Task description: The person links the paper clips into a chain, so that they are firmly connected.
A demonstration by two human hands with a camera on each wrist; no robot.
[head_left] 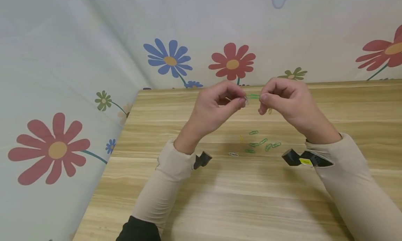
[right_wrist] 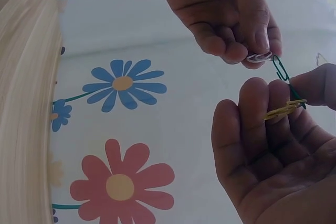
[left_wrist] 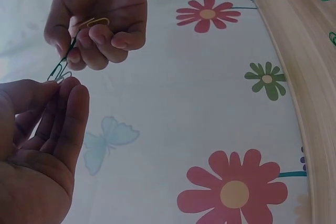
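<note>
Above the far part of the table, my left hand (head_left: 211,105) pinches a white paper clip (right_wrist: 259,57) between thumb and fingertips. Facing it, my right hand (head_left: 290,101) pinches a green paper clip (right_wrist: 281,68) between thumb and forefinger. The green clip spans the small gap between both hands, and its far end meets the white clip at my left fingertips. A yellow paper clip (right_wrist: 285,109) hangs from the green one against the curled fingers of my right hand. Part of the green clip is hidden behind the right thumb.
Below the hands, several loose green paper clips (head_left: 263,141) lie scattered on the wooden table (head_left: 150,136). Among them are a yellow clip (head_left: 241,138) and a white clip (head_left: 233,154). A flower-printed cloth (head_left: 194,31) hangs behind the table and along its left side.
</note>
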